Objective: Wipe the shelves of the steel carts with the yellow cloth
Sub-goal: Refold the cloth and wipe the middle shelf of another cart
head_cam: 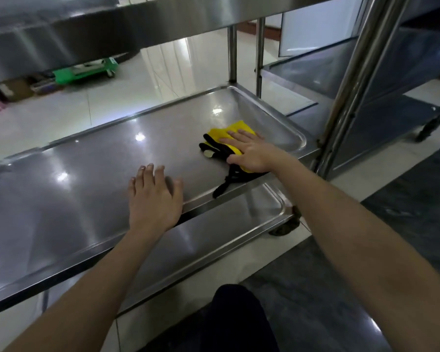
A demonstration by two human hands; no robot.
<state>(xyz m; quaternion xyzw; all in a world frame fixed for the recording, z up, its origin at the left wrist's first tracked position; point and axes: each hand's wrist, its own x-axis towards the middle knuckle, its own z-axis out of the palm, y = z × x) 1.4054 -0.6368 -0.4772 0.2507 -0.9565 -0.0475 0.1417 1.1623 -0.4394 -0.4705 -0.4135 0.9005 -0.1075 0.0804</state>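
Note:
The yellow cloth (222, 133), edged in black with black straps trailing toward the front rim, lies on the right part of the steel cart's middle shelf (87, 179). My right hand (249, 151) presses flat on the cloth with straight fingers spread. My left hand (154, 196) rests flat on the bare shelf near its front edge, left of the cloth and apart from it. Below the front rim, the bottom shelf (214, 235) shows. The top shelf (61, 29) overhangs at the upper left.
A second steel cart (381, 80) stands close on the right, its upright posts next to the shelf's right corner. A caster wheel (285, 227) sits under the near corner. A green wheeled object (84, 72) lies on the tiled floor beyond. My dark-clothed knee (236, 316) is below.

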